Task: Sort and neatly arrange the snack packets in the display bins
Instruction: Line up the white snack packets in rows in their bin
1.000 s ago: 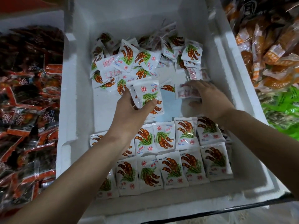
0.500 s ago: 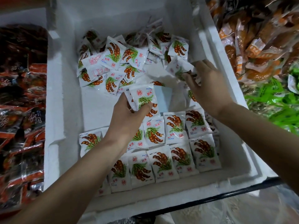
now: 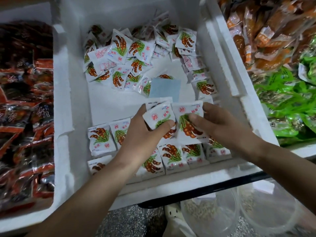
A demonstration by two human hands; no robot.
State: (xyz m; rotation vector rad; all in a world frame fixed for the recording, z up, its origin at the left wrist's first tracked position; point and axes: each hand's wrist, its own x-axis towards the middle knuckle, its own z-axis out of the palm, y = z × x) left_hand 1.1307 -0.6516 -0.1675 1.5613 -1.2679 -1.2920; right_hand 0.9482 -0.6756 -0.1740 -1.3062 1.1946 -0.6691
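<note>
A white foam bin (image 3: 68, 103) holds white snack packets printed with brown pods and green leaves. A loose heap of packets (image 3: 130, 53) lies at the bin's far end. Neat rows of packets (image 3: 100, 140) line the near end. My left hand (image 3: 142, 134) grips a small stack of packets (image 3: 159, 115) above the rows, thumb across the front. My right hand (image 3: 220, 122) pinches a single packet (image 3: 188, 124) beside that stack, the two nearly touching. A pale blue sheet (image 3: 165, 88) lies on the bin floor between heap and rows.
A bin of dark red and black packets (image 3: 25, 100) sits to the left. Orange packets (image 3: 266, 31) and green packets (image 3: 290, 103) fill bins on the right. Clear plastic tubs (image 3: 239, 211) stand on the speckled floor below the bin's front edge.
My right hand came back from the far right of the heap with a packet and now holds it next to the left hand's stack. My left hand moved nearer over the rows.
</note>
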